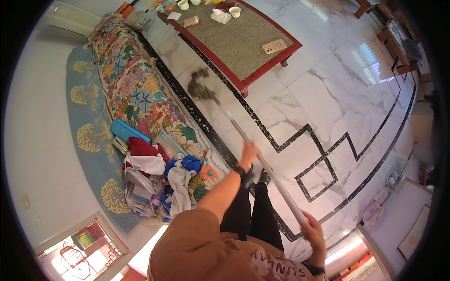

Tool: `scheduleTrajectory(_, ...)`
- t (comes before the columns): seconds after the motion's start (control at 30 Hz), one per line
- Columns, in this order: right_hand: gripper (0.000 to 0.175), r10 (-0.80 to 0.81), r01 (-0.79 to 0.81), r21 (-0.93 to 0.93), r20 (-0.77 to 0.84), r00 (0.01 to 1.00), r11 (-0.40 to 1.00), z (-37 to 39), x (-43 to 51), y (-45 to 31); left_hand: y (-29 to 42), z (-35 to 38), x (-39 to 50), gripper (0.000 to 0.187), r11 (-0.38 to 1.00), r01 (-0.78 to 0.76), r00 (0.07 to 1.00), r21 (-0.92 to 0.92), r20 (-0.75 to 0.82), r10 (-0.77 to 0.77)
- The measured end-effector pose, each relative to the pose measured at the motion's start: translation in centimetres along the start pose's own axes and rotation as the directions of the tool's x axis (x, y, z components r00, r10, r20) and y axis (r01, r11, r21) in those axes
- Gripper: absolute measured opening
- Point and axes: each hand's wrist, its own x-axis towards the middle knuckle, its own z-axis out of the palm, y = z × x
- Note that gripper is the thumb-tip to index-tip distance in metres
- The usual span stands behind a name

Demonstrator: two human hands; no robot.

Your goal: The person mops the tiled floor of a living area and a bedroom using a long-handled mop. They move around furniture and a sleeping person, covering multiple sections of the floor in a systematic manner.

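A long-handled mop runs across the view, its silver pole (277,182) slanting from the lower right towards the upper left. My left hand (249,154) grips the middle of the pole. Near its upper end, my right hand (312,228) is wrapped around it. The grey-brown mop head (200,86), somewhat blurred, lies on the marble-patterned tile floor (281,102) between the sofa and the coffee table.
Left stands a sofa with a floral cover (140,91), bearing a backpack (140,189), clothes (181,182) and a blue case (130,130). A red-edged coffee table (242,83) holds a phone (274,46), cups (235,12) and tissues (220,16). Wooden furniture (393,42) stands far right.
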Motion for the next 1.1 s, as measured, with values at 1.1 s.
scheduleTrajectory(1.1,0.035,0.544,-0.519,0.182,-0.132,0.829,0.835,-11.6,-16.4,12.4,-4.6,13.8,-24.1,0.04,0.873,0.487,0.731,-0.023,0.557,-0.393)
